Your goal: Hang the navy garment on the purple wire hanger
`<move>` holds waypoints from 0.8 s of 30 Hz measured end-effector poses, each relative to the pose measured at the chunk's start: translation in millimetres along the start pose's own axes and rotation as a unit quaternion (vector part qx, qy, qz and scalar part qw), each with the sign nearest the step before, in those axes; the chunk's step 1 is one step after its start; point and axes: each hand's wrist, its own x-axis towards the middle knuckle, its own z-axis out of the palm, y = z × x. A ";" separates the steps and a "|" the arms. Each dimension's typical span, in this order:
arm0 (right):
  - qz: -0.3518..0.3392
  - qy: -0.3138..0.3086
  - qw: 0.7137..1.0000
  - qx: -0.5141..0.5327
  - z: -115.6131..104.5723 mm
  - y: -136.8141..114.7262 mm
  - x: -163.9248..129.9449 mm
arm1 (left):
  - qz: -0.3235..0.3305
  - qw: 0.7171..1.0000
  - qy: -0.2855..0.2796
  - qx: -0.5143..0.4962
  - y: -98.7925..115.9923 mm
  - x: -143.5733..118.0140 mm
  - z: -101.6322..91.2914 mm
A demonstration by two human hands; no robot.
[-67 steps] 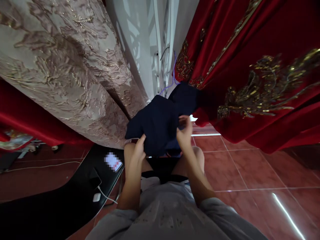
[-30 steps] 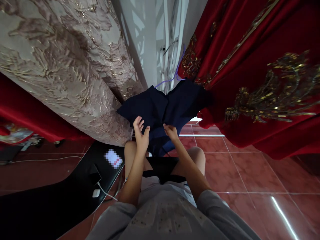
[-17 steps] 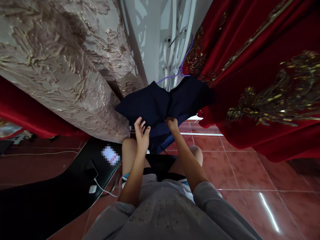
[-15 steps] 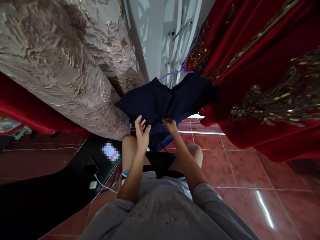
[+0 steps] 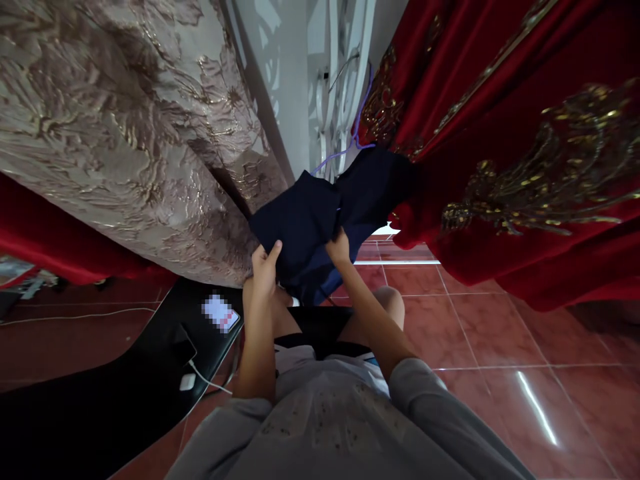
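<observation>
A dark navy top (image 5: 305, 213) hangs in front of me on a thin purple hanger (image 5: 330, 160). My left hand (image 5: 265, 267) pinches the lower left edge of the cloth, thumb on top and fingers curled underneath. Near the middle, my right hand (image 5: 339, 248) is closed on the front edge of the same top, its fingertips hidden in the fabric. The front lifts and folds between the two hands. Bluish cloth shows lower down, above my knees.
Embossed beige-pink fabric (image 5: 165, 133) hangs close on my left, red cloth with gold trim (image 5: 490, 147) on my right. A white ornate metal frame (image 5: 345, 80) stands behind the hanger. On the black bench (image 5: 125, 387) lie a phone (image 5: 217, 312), a dark device with a cable and a white charger (image 5: 187, 382).
My left hand has moved down and left and closed from open fingers onto the top's edge. The right hand grips the front edge, and the cloth between them is pulled over. The view shifted slightly.
</observation>
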 end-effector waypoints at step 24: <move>-0.015 -0.128 0.984 0.126 -61.0 -88.9 -97.5 | 0.165 0.957 -0.149 0.187 -49.6 -70.4 49.0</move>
